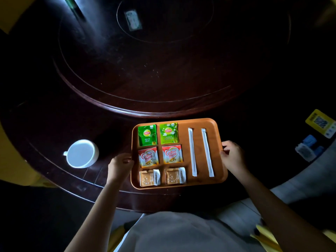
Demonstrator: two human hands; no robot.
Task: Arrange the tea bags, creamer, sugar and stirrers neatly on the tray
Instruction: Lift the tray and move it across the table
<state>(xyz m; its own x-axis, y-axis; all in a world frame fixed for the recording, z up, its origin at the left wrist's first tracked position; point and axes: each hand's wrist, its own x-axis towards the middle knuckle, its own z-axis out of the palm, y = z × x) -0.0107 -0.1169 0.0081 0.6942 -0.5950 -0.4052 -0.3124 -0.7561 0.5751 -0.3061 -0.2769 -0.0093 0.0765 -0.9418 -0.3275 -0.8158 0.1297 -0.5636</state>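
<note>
1. An orange tray point(183, 122) sits on a dark round wooden table point(91, 99), near the edge closest to the person.
2. The left hand point(120, 165) grips the tray's left rim, fingers curled over the edge.
3. The right hand point(232, 155) holds the right rim in the same way, fingers closed on it.
4. Two green Lipton tea bags lie side by side along the far edge: the darker tea bag point(147, 135) on the left, the paler tea bag point(169, 133) just beside it.
5. Below them lie two Coffee-mate creamer packets, left point(148, 157) and right point(172, 154).
6. Nearest the person are two brown sachets, left point(149, 178) and right point(175, 176), probably the sugar, though the print is too small to read.
7. Two paper-wrapped stirrers, left point(192, 151) and right point(207, 152), lie lengthwise on the tray's right half, roughly parallel and apart.
8. A white cup point(81, 153) stands on the table left of the tray.
</note>
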